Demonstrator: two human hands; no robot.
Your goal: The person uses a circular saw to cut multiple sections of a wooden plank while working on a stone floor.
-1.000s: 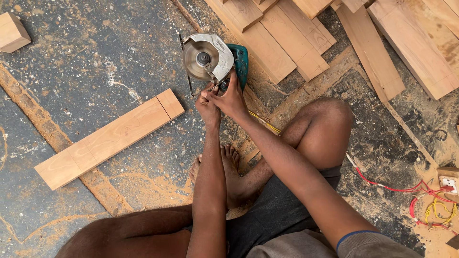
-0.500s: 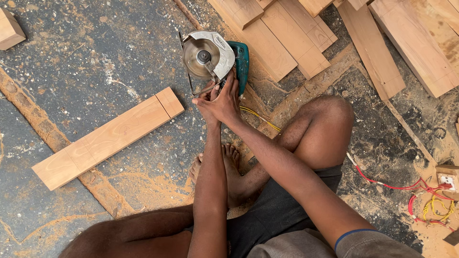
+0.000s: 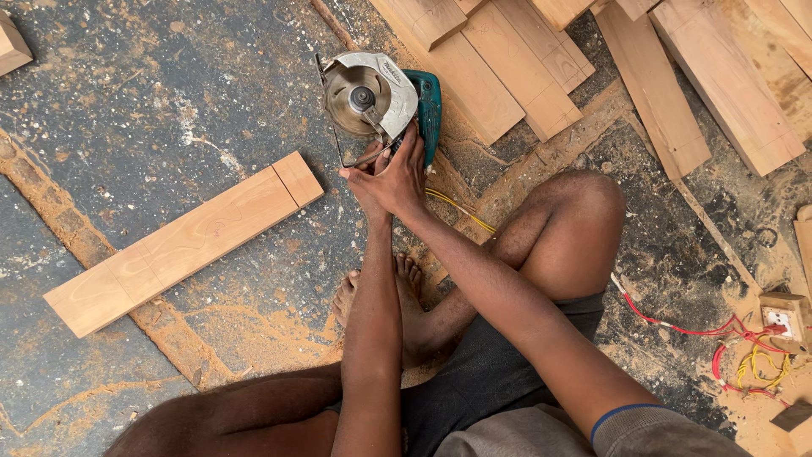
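Circular saw (image 3: pixel 376 97) lies on side on dusty floor (image 3: pixel 169 85), blade face up, teal motor housing at right. Both hands at its lower edge: right hand (image 3: pixel 404 173) over left hand (image 3: pixel 365 178), fingers curled on saw's guard area; exact grip hidden. Long plank (image 3: pixel 182 245) near, left of hands, apart. Stacked boards (image 3: pixel 507 59) just beyond saw. Red wires (image 3: pixel 694 330) far right.
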